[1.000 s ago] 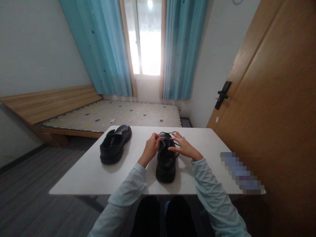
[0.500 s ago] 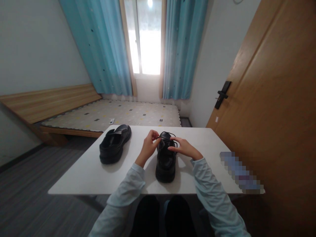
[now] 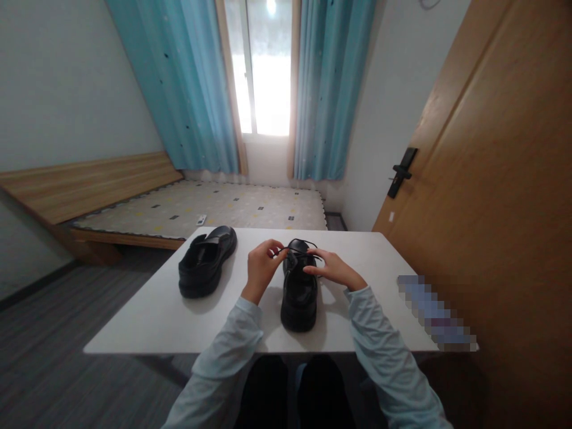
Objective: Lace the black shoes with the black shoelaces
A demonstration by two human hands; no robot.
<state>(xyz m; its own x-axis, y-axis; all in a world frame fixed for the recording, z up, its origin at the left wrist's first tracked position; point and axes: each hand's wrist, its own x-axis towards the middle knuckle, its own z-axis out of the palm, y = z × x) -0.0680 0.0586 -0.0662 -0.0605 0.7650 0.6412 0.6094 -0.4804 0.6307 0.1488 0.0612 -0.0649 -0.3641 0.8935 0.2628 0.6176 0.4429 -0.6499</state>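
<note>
Here, black shoe (image 3: pixel 298 301) between left hand (image 3: pixel 263 262), pinching lace (image 3: pixel 289 248), and right hand (image 3: pixel 336 270), thumb and forefinger apart over shoe.

I am making out no readable text anywhere. With twelve o'clock pointing to the window from the white rectangular tabletop (image 3: pixel 134 328), a bluish strip with pixelated blocks (image 3: pixel 435 313) is lying at three, its surface masked. A small white rectangular sticker (image 3: pixel 391 217) is showing blank-looking at two, on the brown wooden door (image 3: pixel 491 179).
</note>
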